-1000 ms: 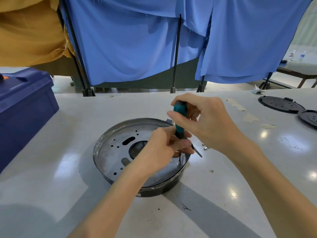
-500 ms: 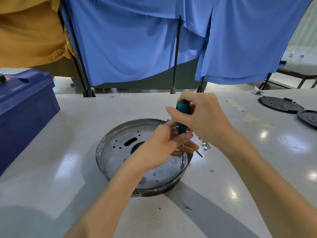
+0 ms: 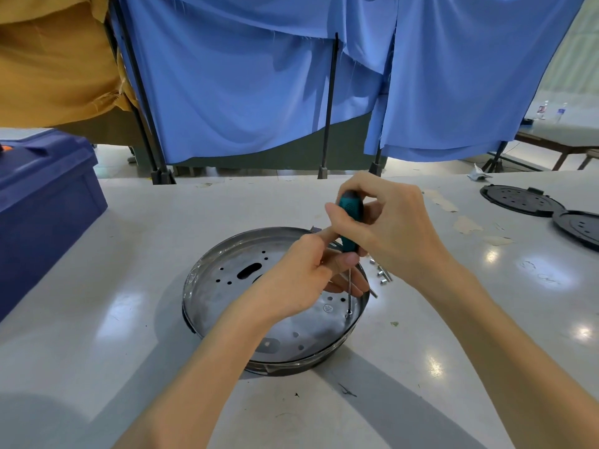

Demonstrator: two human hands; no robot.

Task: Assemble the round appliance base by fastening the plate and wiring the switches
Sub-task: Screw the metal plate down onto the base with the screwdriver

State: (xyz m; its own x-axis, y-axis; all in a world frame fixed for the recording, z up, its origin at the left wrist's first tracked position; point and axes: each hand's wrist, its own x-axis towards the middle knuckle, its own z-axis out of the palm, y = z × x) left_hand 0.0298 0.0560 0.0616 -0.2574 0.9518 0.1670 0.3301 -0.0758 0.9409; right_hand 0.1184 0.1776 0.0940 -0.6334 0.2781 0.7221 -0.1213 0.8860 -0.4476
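Observation:
The round appliance base (image 3: 207, 319) lies on the white table, a shiny perforated metal plate (image 3: 227, 286) seated inside its dark rim. My right hand (image 3: 389, 231) grips the teal handle of a screwdriver (image 3: 349, 218) held nearly upright. Its thin shaft runs down to a screw (image 3: 348, 314) near the plate's right edge. My left hand (image 3: 308, 280) reaches over the plate's middle, fingers pinched around the shaft just below the handle. The plate's centre hole is mostly hidden under that hand.
Several loose small metal screws (image 3: 381, 275) lie on the table just right of the base. Two black round plastic covers (image 3: 518, 199) rest at the far right. A dark blue bin (image 3: 42, 202) stands at the left. Blue curtains on black stands close off the table's far edge.
The screwdriver has shifted slightly right and stands more upright, its tip now on the screw by the plate's right rim. Both hands moved with it; the base stays put.

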